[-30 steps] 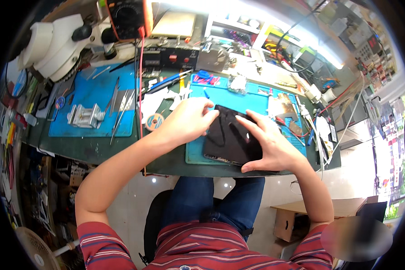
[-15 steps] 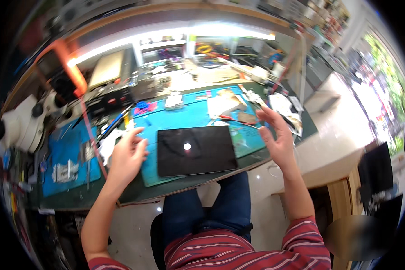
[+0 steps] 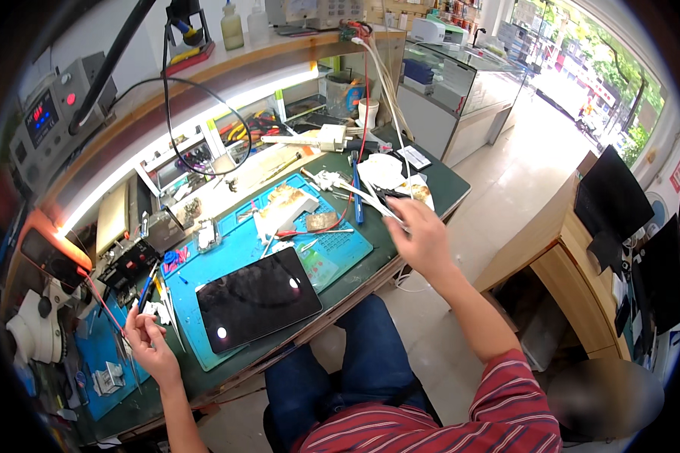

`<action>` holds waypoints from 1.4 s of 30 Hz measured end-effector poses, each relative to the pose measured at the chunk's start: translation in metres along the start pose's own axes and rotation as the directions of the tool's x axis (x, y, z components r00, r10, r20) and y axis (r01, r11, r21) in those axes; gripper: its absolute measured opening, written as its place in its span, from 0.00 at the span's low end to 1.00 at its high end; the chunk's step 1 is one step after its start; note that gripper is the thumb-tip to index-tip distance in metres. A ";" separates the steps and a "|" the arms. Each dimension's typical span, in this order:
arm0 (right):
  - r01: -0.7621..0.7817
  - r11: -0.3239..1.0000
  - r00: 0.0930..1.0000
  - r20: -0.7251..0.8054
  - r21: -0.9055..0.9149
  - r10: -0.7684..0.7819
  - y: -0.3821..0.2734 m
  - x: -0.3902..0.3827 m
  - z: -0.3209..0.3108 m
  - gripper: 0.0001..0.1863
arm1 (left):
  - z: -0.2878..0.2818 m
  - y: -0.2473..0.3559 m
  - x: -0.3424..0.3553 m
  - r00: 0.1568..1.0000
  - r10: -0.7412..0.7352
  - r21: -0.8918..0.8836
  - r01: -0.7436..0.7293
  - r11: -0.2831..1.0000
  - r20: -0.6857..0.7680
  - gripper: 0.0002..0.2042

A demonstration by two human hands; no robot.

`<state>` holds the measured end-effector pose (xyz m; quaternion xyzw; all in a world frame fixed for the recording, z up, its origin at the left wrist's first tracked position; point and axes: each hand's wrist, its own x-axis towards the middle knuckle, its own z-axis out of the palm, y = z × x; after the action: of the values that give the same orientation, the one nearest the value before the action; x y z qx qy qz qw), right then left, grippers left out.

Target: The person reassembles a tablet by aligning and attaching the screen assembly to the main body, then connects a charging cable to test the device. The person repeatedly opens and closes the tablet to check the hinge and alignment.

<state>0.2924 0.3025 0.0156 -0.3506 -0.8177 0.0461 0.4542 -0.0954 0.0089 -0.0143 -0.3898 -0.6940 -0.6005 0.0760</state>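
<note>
Cables [image 3: 369,198] clutter the desk's [image 3: 449,189] right edge near the right hand [image 3: 425,240], its grip unclear; the left hand [image 3: 153,347] is half-open, empty. A bottle [image 3: 232,30] holds yellowish liquid.

Near the front edge of the tabletop [image 3: 447,175], whose dark green covering looks smooth and matt, the flat black rectangular tablet [image 3: 259,300] has a glossy, glass-like face, faintly smeared and mirroring two bright spots. The blue rectangular work mat [image 3: 347,251] under it has a dull, rubbery finish. Farther back, the small brown oblong block [image 3: 322,221] looks rough and matt. Toward the right corner, the crumpled white sheets [image 3: 381,172] look like soft paper, beside smooth white plastic-coated cables [image 3: 368,198]. Toward the left end, the small silver block-shaped vise [image 3: 108,380] shows bare metal. The red striped shirt [image 3: 431,423] is matt cloth, the dark blue trousers [image 3: 378,343] denim-like; the pale floor [image 3: 468,241] is polished and shiny.
</note>
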 end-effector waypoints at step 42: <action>0.049 0.930 0.944 0.287 0.364 -0.162 -0.028 -0.018 0.058 0.02 | 0.031 0.030 -0.025 0.937 -0.189 -0.023 0.204 0.979 0.293 0.24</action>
<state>0.2388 0.2848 -0.0199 -0.2069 -0.8755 0.2215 0.3763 -0.0482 0.0250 -0.0141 -0.4042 -0.7170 -0.5596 -0.0971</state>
